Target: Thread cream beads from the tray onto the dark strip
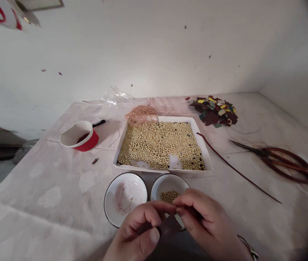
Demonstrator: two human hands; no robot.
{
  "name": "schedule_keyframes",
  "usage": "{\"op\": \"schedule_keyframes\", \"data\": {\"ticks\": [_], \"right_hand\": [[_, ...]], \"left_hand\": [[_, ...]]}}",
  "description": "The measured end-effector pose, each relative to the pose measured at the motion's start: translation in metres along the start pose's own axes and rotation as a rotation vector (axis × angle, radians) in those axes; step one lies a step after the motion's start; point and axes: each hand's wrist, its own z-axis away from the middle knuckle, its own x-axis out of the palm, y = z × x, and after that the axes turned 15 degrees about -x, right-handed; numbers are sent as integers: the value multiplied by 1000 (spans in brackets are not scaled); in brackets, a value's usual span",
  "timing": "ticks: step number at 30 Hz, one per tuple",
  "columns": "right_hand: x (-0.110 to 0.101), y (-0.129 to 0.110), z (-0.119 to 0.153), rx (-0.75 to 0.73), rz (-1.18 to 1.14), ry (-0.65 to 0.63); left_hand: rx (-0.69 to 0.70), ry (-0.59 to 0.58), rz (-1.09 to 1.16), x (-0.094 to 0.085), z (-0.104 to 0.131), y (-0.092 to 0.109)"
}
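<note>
Left hand [140,230]: pinching dark flat piece [171,225]
Right hand [206,219]: fingertips pressed together, contents unclear
Dark flat piece: between both hands
White bowl [158,183]: twelve o'clock
Tray of small pale balls [204,150]: twelve o'clock, farther
Scissors [264,153]: two o'clock

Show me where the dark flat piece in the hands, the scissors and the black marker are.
Dark flat piece [171,226]: head view, on its exposed flat face.
Scissors [264,152]: head view, near the pivot.
Black marker [98,123]: head view, on the barrel.
</note>
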Motion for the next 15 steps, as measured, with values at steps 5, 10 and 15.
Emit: {"op": "schedule_keyframes", "data": {"ticks": [5, 10, 15], "right_hand": [[-2, 2, 1, -23, -7, -41], [-3, 3, 0, -54, 23, -55], [-1, 3, 3, -78, 152, -58]], "left_hand": [[-9, -10, -6, 1, -1, 2], [-26, 13, -17, 1, -1, 2], [-32, 22, -17, 2, 0, 2]]}}
